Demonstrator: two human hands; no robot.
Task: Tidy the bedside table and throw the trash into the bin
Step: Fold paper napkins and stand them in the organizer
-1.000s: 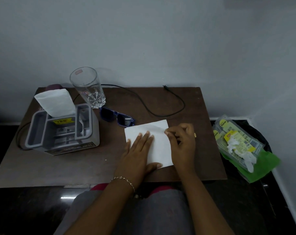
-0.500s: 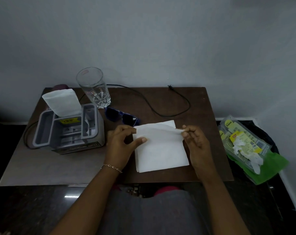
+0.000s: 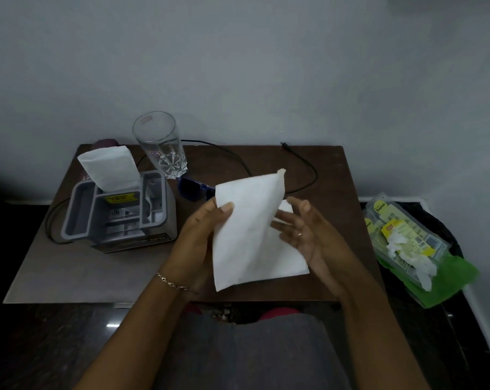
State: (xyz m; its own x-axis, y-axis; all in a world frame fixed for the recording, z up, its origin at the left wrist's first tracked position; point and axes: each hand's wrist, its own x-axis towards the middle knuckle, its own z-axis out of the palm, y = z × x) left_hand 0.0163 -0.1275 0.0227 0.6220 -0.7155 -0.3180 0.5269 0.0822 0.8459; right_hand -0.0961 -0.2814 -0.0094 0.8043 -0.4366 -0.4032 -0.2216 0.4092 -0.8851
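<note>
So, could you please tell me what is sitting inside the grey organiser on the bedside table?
A folded white napkin stands upright in the grey organiser, with a yellow label in front of it. Its left compartment looks empty. The napkin hides whatever lies beneath it.

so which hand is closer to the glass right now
Left. The left hand pinches the white tissue just below and right of the glass; the right hand hovers open, farther right, beyond the tissue.

We log: left hand [image 3: 201, 237] pinching white tissue [image 3: 246, 229], lifted above brown bedside table [image 3: 333, 175]; right hand [image 3: 305, 232] spread wide beside it. Grey organiser [image 3: 120, 215], glass [image 3: 162, 144], blue sunglasses [image 3: 194, 188], black cable [image 3: 302, 170] on table. Bin [image 3: 435, 220] at right, holding wrappers [image 3: 401, 237].
</note>
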